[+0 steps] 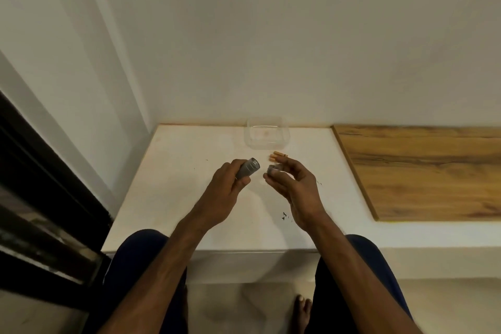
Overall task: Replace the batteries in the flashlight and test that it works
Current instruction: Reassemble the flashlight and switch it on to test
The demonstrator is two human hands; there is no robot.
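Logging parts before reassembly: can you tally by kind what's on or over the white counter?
Flashlight body, in left hand: 1
Flashlight cap, in right hand: 1
Battery cluster, cells too small to count: 1
Clear container: 1
Wooden board: 1
Total: 5

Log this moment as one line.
left hand: grips flashlight body | right hand: pinches detached end cap | batteries: on table, near clear container
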